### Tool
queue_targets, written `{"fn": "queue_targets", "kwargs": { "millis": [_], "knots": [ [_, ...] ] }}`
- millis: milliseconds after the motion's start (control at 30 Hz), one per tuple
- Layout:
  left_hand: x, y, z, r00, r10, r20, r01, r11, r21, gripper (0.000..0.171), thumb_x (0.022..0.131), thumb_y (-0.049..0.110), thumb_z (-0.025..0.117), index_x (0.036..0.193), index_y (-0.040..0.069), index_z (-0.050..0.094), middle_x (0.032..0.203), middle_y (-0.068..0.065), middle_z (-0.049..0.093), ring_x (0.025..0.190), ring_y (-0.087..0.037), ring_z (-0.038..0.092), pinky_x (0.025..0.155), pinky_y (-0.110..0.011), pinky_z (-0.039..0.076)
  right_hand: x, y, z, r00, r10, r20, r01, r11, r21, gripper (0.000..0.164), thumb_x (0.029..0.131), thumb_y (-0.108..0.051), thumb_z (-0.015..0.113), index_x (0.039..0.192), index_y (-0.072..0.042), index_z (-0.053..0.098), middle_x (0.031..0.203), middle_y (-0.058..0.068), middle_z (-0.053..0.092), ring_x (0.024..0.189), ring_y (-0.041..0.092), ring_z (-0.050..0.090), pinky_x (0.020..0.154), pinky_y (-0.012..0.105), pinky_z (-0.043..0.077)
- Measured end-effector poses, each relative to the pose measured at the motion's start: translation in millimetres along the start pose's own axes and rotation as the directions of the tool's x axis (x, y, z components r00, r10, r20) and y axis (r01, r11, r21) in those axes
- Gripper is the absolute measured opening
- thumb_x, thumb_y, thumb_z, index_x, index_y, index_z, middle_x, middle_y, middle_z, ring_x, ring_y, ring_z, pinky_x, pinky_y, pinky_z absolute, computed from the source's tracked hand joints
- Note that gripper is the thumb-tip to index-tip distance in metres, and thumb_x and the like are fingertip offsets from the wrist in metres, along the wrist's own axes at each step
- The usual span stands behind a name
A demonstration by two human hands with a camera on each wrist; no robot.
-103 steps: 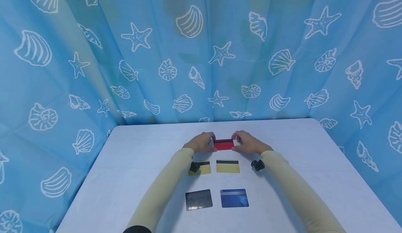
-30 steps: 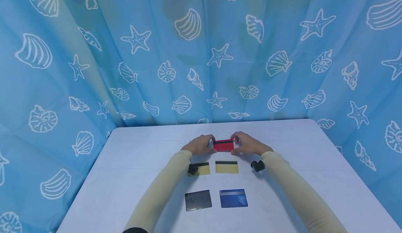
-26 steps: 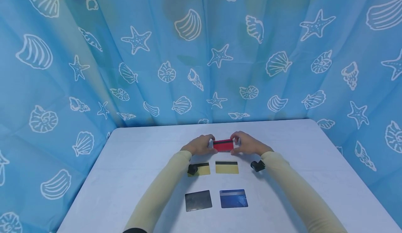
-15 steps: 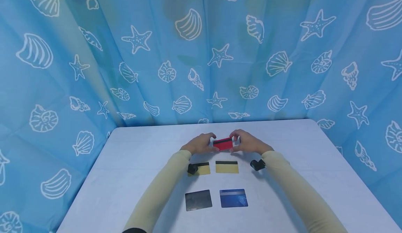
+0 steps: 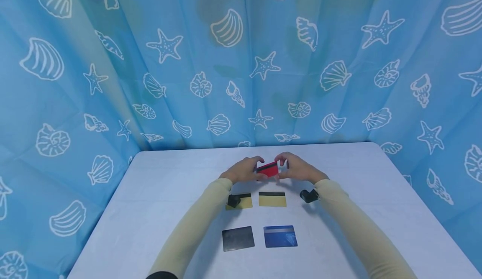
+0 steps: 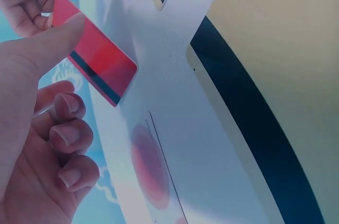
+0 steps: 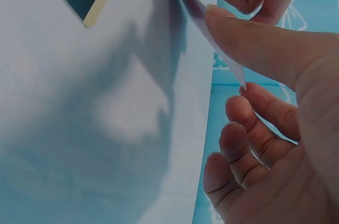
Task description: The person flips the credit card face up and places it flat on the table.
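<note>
A red card (image 5: 268, 169) with a black stripe is tilted above the white table, its right end higher. My right hand (image 5: 297, 168) pinches the right end between thumb and index finger. In the right wrist view this card (image 7: 192, 9) shows nearly edge-on. My left hand (image 5: 244, 170) is at the left end. Its thumb (image 6: 58, 38) lies across the card's face, while the other fingers (image 6: 74, 134) are loosely bent and apart from the card (image 6: 108, 62).
Nearer me lie two gold striped cards, left (image 5: 245, 202) and right (image 5: 273, 200), then a dark grey card (image 5: 238, 238) and a blue card (image 5: 280, 236). A pale shape with a pink-red oval (image 6: 151, 166) lies beneath my left hand. A blue curtain (image 5: 241, 61) hangs behind the table (image 5: 169, 174).
The red card went from nearly level to tilted, its right end rising with my right hand. My left index finger has moved off the card's far edge. The other cards stay put.
</note>
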State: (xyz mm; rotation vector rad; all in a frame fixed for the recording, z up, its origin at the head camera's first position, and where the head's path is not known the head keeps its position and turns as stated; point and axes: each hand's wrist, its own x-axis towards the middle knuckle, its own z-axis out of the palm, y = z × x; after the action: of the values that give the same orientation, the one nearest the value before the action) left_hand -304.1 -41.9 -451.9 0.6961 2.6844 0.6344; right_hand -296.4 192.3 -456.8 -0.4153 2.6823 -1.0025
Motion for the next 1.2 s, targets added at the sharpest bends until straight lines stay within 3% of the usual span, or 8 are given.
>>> {"fn": "queue_targets", "kwargs": {
  "millis": [233,567,1200],
  "knots": [
    [0.7,3.6,-0.6,0.999,0.037,-0.004,-0.037,0.999,-0.008,0.067,0.094,0.041,0.076,0.149,0.014,0.050,0.103,-0.001,0.071,0.087,-0.012,0.065,0.085,-0.029,0.057,0,-4,-1,1.000,0.006,-0.004,-0.006,1.000,-0.002,0.068,0.082,-0.026,0.088,0.140,-0.013,0.054,0.119,0.008,0.058,0.107,0.025,0.055,0.085,0.034,0.055],
    [-0.3,9.9,0.8,0.999,0.049,-0.005,-0.049,0.999,-0.024,0.070,0.093,0.041,0.077,0.150,0.014,0.048,0.115,-0.004,0.071,0.096,-0.013,0.067,0.091,-0.030,0.059,-3,-8,-3,0.999,-0.040,-0.002,0.040,0.999,0.001,0.070,0.080,-0.026,0.088,0.139,-0.010,0.055,0.117,0.009,0.059,0.106,0.025,0.054,0.082,0.032,0.055],
    [2.8,14.7,0.5,0.995,0.103,-0.013,-0.104,0.994,-0.042,0.068,0.093,0.039,0.077,0.149,0.014,0.049,0.106,-0.001,0.070,0.091,-0.011,0.066,0.088,-0.029,0.058,-6,-11,-2,0.999,-0.046,-0.006,0.046,0.998,0.036,0.066,0.081,-0.028,0.088,0.137,-0.013,0.056,0.117,0.008,0.059,0.106,0.026,0.053,0.080,0.030,0.054]
  ]
}}
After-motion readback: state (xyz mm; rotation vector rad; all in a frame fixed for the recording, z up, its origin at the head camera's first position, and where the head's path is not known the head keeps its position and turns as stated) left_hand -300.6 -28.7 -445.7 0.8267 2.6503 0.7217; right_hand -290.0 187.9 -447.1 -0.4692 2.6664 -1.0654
